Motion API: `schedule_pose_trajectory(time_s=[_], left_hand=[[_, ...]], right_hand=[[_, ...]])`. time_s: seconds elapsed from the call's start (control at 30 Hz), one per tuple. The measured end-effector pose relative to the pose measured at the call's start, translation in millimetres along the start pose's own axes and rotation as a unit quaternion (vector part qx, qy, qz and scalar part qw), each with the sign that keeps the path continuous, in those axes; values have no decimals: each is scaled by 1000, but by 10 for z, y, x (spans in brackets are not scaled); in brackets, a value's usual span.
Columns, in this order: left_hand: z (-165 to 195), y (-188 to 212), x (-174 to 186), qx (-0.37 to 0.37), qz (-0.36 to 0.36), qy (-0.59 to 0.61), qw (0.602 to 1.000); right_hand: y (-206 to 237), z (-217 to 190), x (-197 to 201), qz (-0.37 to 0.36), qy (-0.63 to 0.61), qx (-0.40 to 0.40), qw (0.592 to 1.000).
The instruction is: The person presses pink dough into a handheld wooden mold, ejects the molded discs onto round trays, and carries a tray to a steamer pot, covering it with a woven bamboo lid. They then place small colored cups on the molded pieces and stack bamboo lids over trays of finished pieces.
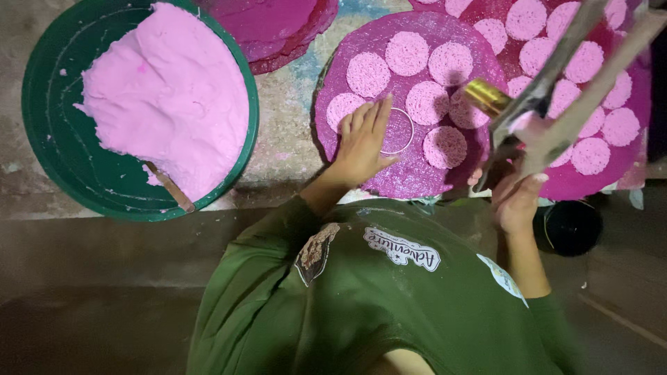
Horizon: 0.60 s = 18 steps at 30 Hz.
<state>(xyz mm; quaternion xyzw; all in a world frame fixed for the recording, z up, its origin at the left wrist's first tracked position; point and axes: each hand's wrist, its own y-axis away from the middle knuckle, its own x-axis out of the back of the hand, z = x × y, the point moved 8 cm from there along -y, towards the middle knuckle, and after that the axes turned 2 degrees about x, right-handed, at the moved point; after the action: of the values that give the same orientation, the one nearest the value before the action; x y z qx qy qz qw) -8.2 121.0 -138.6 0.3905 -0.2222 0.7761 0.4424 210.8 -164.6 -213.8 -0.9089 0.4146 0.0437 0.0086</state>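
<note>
Steadying a ring mould (397,130) with flat, spread left hand (363,142) fingers (381,114).

Small handmade food-making spot, floor level, likely a home or cottage workshop. Rough, stained concrete floor (42,184) dusted with pink powder. Left of the fingers (365,121): a green basin (48,139) heaped with pink dough (167,90). Under and right of the fingers: round magenta woven trays (417,177) set with rows of pink discs (406,53). Dim light, no furniture in view.
</note>
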Motion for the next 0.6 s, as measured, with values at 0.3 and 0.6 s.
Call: schedule_pose_trajectory(time_s=[0.3,0.6], left_hand=[[55,-464,673,-224,-128,873,413],[-565,-508,576,-164,91,919,345]], right_hand=[[-119,-585,-1160,-371,253,-324,833],[-490,-1259,-1988,-365,569,-235,699]])
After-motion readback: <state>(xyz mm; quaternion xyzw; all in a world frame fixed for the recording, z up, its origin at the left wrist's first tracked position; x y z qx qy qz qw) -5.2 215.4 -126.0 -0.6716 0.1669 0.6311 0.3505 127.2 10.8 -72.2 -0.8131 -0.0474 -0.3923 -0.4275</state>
